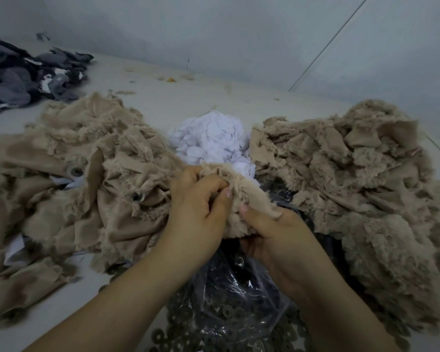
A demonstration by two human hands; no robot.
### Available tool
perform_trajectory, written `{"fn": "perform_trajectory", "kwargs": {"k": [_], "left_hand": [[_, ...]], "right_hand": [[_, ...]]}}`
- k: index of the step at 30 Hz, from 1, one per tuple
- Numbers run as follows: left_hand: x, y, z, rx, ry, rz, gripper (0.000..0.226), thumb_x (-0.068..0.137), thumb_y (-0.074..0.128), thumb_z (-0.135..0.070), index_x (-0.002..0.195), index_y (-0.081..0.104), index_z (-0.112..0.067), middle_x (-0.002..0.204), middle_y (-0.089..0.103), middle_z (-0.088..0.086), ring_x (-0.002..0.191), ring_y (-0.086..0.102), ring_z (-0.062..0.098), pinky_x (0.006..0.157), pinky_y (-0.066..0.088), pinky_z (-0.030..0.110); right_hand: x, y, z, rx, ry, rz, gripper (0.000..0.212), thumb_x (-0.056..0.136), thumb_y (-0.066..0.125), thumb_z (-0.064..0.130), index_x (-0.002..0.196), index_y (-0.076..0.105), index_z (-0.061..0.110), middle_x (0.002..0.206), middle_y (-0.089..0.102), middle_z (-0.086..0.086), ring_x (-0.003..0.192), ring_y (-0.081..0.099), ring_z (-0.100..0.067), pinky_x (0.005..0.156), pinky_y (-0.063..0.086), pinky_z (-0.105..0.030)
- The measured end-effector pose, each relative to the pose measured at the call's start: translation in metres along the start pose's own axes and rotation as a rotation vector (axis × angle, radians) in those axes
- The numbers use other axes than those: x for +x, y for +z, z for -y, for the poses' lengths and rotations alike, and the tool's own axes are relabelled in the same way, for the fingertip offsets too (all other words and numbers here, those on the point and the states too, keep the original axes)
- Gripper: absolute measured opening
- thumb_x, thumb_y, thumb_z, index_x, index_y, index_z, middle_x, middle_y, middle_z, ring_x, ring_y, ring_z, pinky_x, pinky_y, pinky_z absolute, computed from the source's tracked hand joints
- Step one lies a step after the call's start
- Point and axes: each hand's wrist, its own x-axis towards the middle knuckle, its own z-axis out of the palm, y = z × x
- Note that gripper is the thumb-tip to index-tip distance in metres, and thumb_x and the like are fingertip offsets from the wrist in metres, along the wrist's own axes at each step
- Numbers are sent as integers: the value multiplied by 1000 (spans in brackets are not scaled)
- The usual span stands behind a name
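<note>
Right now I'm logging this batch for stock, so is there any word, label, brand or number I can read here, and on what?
None: no text can be read anywhere.
The beige fleece piece gripped by the left hand and right hand, the clear plastic bag, the metal rings, the white scraps and the dark grey pile show no legible print.

Dim, flat, cool grey light with no plain source; shadows are soft. The white pile [211,141] is the brightest spot, slightly washed out. Just in front of it the left hand [197,212], the right hand [274,240] and the fur scrap [241,201] they grip are sharpest, above a murky bag [229,283] with small glints. Far left of the white pile the dark cloth [23,80] is soft, and the frame edges stretch and smear.
</note>
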Motion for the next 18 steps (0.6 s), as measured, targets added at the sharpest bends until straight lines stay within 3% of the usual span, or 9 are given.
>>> {"fn": "perform_trajectory", "kwargs": {"k": [4, 8, 10, 13, 18], "left_hand": [[2, 0, 3, -23, -86, 16, 31, 93, 59, -15, 65, 49, -22, 95, 47, 6, 98, 48, 27, 81, 37, 31], [1, -2, 4, 20, -90, -68, 14, 90, 64, -15, 77, 60, -17, 100, 44, -5, 104, 49, 23, 88, 42, 33], [-2, -5, 2, 45, 3, -143, 14, 86, 63, -30, 79, 60, -19, 102, 43, -5, 108, 45, 20, 90, 40, 30], [-5, -6, 0, 103, 76, -113, 29, 73, 66, -53, 80, 54, -27, 103, 41, -10, 104, 37, 11, 86, 31, 13], [-9, 3, 9, 232, 87, 0, 50, 60, 84, -38, 91, 47, -24, 98, 42, -8, 96, 37, 12, 77, 31, 16]], "right_hand": [[1, 2, 3, 178, -62, 19, 29, 84, 63, 6, 112, 68, 4, 107, 75, -15, 96, 74, -25, 71, 60, -29], [1, 5, 4, 301, -40, 52, 31, 92, 52, 1, 121, 63, 0, 114, 72, -19, 101, 73, -27, 74, 61, -31], [1, 5, 5, 355, -47, 56, 31, 97, 46, 0, 124, 61, -1, 117, 71, -20, 105, 71, -28, 79, 61, -32], [1, 3, 6, 402, -47, 53, 31, 98, 44, 2, 125, 58, -5, 118, 69, -25, 110, 69, -33, 89, 59, -36], [1, 3, 2, 414, -28, -6, 32, 99, 43, 7, 125, 57, -6, 117, 70, -25, 110, 69, -34, 101, 51, -47]]}}
